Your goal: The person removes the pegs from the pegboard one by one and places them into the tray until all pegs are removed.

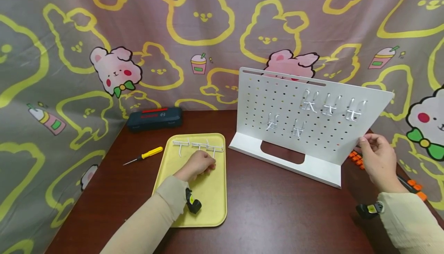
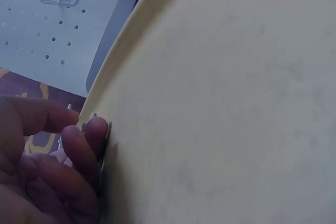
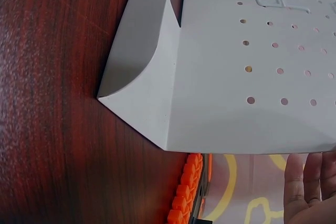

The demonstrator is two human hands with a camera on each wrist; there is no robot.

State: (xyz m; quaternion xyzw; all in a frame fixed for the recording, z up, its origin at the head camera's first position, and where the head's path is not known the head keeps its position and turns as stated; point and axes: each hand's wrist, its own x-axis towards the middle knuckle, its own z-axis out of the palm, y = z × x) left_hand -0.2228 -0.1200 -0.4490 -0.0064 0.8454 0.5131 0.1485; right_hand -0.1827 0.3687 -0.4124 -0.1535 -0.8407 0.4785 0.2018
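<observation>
A white pegboard stand (image 1: 253, 107) is upright on the table, with several double-prong wire hooks (image 1: 328, 105) hung on its face. My right hand (image 1: 379, 161) holds its right edge, thumb in front; in the right wrist view the straight fingers (image 3: 295, 182) pass behind the edge. Over the yellow tray (image 1: 194, 217), my left hand (image 1: 197, 165) is lowered with fingers bent, close to white wire hooks (image 1: 181, 143) at the tray's far end. Thin prong tips show beside its fingers (image 2: 79, 150) in the left wrist view, but whether they pinch a hook is hidden.
Left of the tray lies a yellow-handled screwdriver (image 1: 150, 153). A dark blue case (image 1: 154, 119) sits at the back left. Behind the pegboard's right side is a black rack with orange pieces (image 1: 357, 159). A patterned curtain (image 1: 215, 26) hangs around the table.
</observation>
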